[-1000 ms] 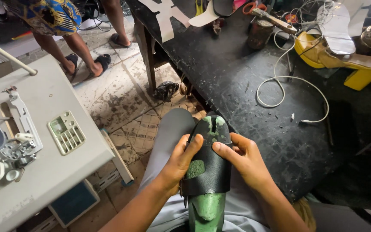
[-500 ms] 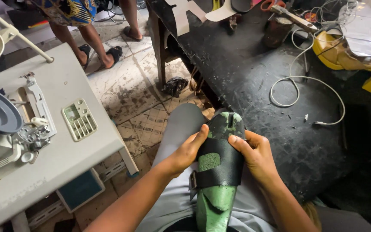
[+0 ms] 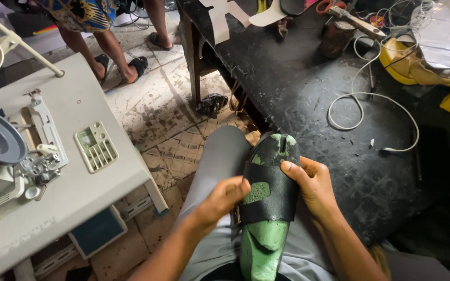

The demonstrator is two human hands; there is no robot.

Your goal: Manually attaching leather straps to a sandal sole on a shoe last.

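Green foam shoe last (image 3: 266, 239) with wide black leather strap (image 3: 271, 196) rests on lap, near centre. Left hand (image 3: 220, 202) fingers curled on strap's left edge; right hand (image 3: 312, 186) fingers clamped on right edge. Black worktable (image 3: 308, 99) far right.

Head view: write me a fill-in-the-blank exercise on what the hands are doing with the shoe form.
1. Both hands, left hand and right hand, grip a green shoe form wrapped by a ____ strap.
2. The form rests on the person's ____.
3. A white cable lies looped on the dark ____.
4. The sewing machine stands on the side of the person's ____ hand.

Missing words: black; lap; workbench; left
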